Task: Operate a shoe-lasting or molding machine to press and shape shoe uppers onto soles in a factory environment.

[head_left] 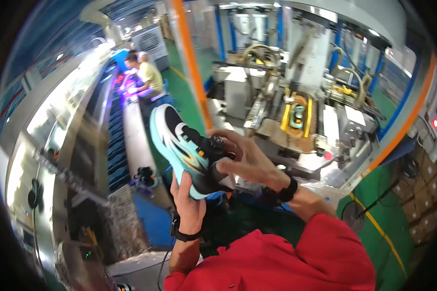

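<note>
A running shoe (182, 148) with a black, white and mint upper and a thick mint sole is held up in front of me, toe pointing up and to the left. My left hand (188, 206) grips it from below, thumb against the sole near the heel. My right hand (250, 162) is closed around the collar and heel area, with thumb and fingers on the black part. Some of the right fingers are hidden behind the shoe's opening. Black bands circle both wrists.
Ahead on the right stands a press machine (296, 116) with a shoe in its fixture, framed by orange posts (195, 63). A conveyor (131, 126) runs along the left, where a person in yellow (149, 77) works. Stacked cartons (420, 199) and a fan (353, 216) are at right.
</note>
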